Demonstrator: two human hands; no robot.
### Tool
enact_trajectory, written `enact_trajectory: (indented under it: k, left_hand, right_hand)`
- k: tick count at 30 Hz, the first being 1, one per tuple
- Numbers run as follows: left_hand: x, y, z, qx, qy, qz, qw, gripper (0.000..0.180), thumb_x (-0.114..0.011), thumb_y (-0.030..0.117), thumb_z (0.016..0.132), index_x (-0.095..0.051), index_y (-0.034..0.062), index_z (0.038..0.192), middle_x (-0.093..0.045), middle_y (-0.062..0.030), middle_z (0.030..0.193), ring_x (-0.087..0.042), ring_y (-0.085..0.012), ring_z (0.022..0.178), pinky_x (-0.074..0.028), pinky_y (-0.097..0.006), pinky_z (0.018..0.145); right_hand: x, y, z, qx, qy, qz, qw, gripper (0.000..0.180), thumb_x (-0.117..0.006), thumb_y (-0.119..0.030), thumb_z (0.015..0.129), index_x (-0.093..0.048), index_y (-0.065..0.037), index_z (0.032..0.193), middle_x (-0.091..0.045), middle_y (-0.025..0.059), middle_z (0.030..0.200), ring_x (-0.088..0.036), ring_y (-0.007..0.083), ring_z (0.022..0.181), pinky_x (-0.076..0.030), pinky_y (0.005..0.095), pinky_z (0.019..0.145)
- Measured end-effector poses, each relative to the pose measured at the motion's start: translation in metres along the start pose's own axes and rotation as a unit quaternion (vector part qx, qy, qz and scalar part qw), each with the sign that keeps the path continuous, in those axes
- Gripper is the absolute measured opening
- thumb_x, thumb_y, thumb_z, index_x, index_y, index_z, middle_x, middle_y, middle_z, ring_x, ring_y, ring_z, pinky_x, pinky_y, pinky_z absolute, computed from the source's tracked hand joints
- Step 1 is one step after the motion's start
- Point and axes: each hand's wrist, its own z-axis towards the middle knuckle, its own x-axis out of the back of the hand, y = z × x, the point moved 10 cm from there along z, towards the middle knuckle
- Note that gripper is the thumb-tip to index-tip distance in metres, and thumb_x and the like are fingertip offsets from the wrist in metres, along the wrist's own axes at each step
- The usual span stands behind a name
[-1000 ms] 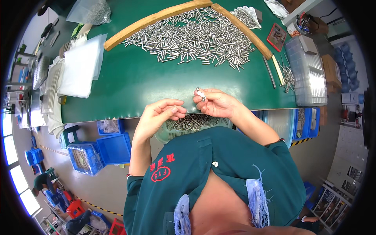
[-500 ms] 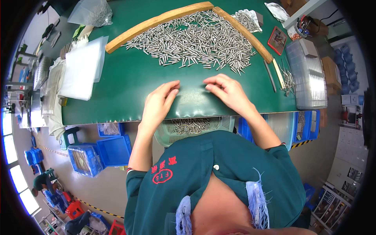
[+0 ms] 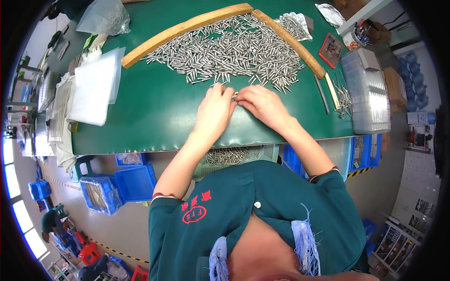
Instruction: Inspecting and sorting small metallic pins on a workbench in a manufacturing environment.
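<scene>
So the hands just came back together. Half a second ago they were well apart over bare green table (image 3: 164,112), fingers loosely bent. Now the left hand (image 3: 214,108) and the right hand (image 3: 266,105) nearly meet, fingertip to fingertip, just on the near side of the heap of pins (image 3: 234,54).

The left hand is curled with its knuckles up, and its fingertips are right by a few strays at the heap's edge. The right hand has its fingers bent in toward the left. There's a small shiny bit (image 3: 235,95) between the fingertips, most likely a pin or two, but I can't tell which hand has it or whether either is really gripping.

A second ago the right hand was pinching a few metal pieces out by the table edge, over the basket (image 3: 269,153). So my read is that the handling has moved from there back to the heap.

The heap's near edge is a bit ragged now. Two wooden bars (image 3: 187,31) box in its far side, and more pins sit in the basket under the table edge.
</scene>
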Motion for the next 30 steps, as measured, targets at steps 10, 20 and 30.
enact_trajectory:
  k: [10,20,30]
  left_hand:
    - [0.021,-0.008,-0.055,-0.032,0.080,-0.017,0.996,0.021,-0.067,0.010,0.080,-0.063,0.0083,0.100,-0.057,-0.0057,0.098,-0.054,-0.0263,0.089,-0.046,-0.037,0.080]
    - [0.025,-0.002,-0.074,-0.008,0.082,0.015,0.997,0.012,-0.067,0.012,0.081,-0.064,0.0103,0.093,-0.059,-0.0042,0.092,-0.054,-0.0247,0.082,-0.044,-0.036,0.073]
    - [0.026,0.003,-0.081,0.005,0.090,0.020,0.996,0.011,-0.067,0.011,0.081,-0.063,0.0091,0.090,-0.057,-0.0043,0.089,-0.054,-0.0246,0.080,-0.044,-0.036,0.071]
  right_hand:
    - [-0.012,-0.031,-0.018,0.038,-0.007,0.027,0.999,0.010,-0.067,-0.012,0.079,-0.065,-0.010,0.088,-0.061,0.0011,0.094,-0.060,0.0219,0.083,-0.051,0.0337,0.070]
    - [-0.014,-0.038,-0.028,0.023,-0.025,0.025,0.999,0.011,-0.070,-0.010,0.077,-0.065,-0.008,0.086,-0.062,0.0015,0.092,-0.059,0.0219,0.083,-0.050,0.0332,0.069]
    - [-0.012,-0.049,-0.022,0.058,-0.031,0.015,0.998,0.010,-0.068,-0.013,0.079,-0.062,-0.010,0.085,-0.062,-0.0001,0.103,-0.059,0.0214,0.090,-0.051,0.0346,0.074]
